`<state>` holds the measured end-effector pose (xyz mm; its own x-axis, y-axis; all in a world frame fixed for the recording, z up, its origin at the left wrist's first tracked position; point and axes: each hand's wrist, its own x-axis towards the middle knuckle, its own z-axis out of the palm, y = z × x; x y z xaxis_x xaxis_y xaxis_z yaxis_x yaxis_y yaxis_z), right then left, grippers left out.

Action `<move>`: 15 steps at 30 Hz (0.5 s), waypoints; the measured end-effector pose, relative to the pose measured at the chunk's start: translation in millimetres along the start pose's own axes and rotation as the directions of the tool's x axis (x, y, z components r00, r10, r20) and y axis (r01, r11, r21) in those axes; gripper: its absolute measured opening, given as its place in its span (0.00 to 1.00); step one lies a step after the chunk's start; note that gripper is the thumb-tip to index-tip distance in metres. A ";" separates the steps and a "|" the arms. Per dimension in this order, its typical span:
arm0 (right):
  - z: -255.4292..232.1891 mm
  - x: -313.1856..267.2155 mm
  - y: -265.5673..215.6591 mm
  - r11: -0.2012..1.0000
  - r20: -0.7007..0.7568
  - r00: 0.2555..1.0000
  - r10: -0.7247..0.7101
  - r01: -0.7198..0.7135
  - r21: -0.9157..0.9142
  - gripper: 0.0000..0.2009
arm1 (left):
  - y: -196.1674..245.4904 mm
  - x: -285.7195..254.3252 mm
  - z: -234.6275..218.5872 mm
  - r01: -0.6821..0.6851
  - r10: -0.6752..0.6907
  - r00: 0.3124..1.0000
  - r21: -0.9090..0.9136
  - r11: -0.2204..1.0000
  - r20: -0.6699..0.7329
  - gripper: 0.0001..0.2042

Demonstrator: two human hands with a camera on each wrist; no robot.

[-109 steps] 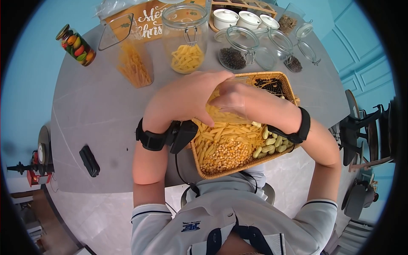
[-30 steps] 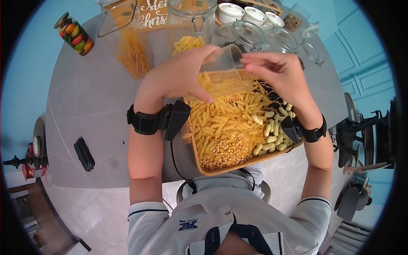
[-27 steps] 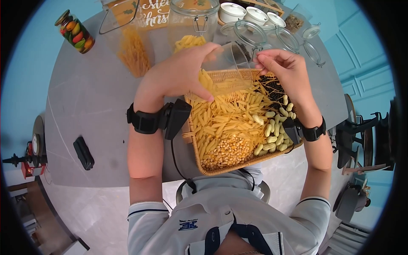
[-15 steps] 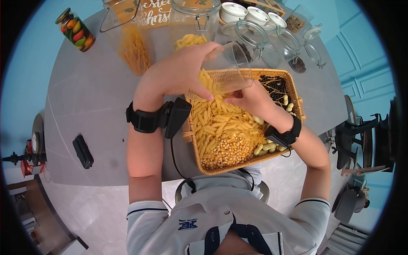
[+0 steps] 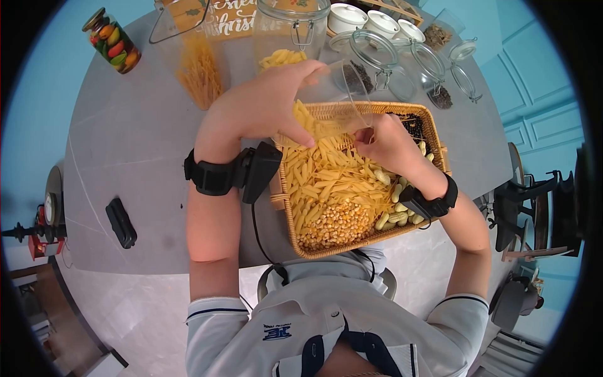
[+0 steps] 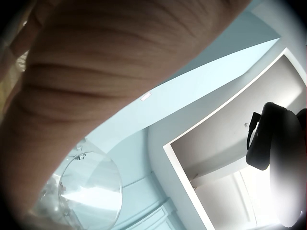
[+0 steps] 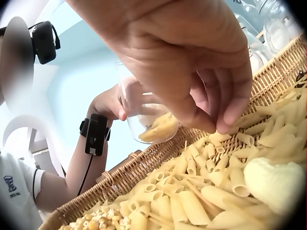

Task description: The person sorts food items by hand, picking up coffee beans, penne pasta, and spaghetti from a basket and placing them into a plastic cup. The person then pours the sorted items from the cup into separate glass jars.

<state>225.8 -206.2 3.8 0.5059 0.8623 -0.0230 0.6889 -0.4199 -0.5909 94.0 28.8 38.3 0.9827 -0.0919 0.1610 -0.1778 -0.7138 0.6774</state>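
Observation:
My left hand (image 5: 267,103) grips a clear cup (image 5: 344,118), tipped on its side above the wicker basket (image 5: 324,254). Some penne lies inside the cup in the right wrist view. Low over the basket, beside the cup's mouth, is my right hand (image 5: 394,149). Its thumb and fingertips (image 7: 229,120) come together right at the loose penne (image 7: 189,206); I cannot tell whether a piece is between them. The basket also holds corn kernels (image 5: 336,225), peanuts (image 5: 397,218) and black beans (image 5: 411,124). In the left wrist view, my hand covers much of the picture.
Behind the basket stand a large clip-top jar (image 5: 290,31) of penne, a clear container of spaghetti (image 5: 200,72) and smaller open jars (image 5: 375,53). A jar of colourful fruit shapes (image 5: 112,43) is at the far left. A black case (image 5: 120,223) lies on the grey table (image 5: 144,169).
My right hand has come down from above the basket's far side to the penne near the cup's mouth, then shifted slightly right. The left hand keeps the cup tilted almost in place.

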 end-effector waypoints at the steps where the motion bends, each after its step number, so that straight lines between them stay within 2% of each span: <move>1: 0.4 -0.6 -3.1 1.000 -0.024 1.000 -0.005 0.005 0.002 0.11 | 0.5 -1.0 -1.2 0.005 -0.004 1.000 0.014 1.000 -0.007 0.54; 5: -10.8 -9.8 -17.3 1.000 -0.053 0.999 0.013 -0.012 0.019 0.10 | -0.8 -2.9 -1.9 0.003 -0.004 0.999 -0.013 1.000 -0.050 0.53; 10: -44.9 -35.2 -2.5 0.993 0.132 0.984 0.116 -0.112 -0.034 0.13 | -2.0 -7.9 -2.2 -0.049 0.048 0.991 -0.009 0.999 -0.122 0.49; 13: -64.3 -39.5 15.4 0.992 0.266 0.956 0.124 -0.120 -0.033 0.14 | -0.7 -6.8 -8.4 0.028 -0.027 0.998 0.025 0.999 -0.054 0.55; 15: -54.8 -17.4 29.6 0.998 0.166 0.985 0.052 -0.057 0.027 0.12 | 0.4 -6.4 -8.2 0.026 -0.025 0.998 0.013 1.000 -0.056 0.54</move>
<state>265.8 -249.1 30.9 0.4475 0.8745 -0.1869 0.6450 -0.4604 -0.6098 87.2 34.8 43.4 0.9822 -0.0348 0.1844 -0.1518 -0.7249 0.6719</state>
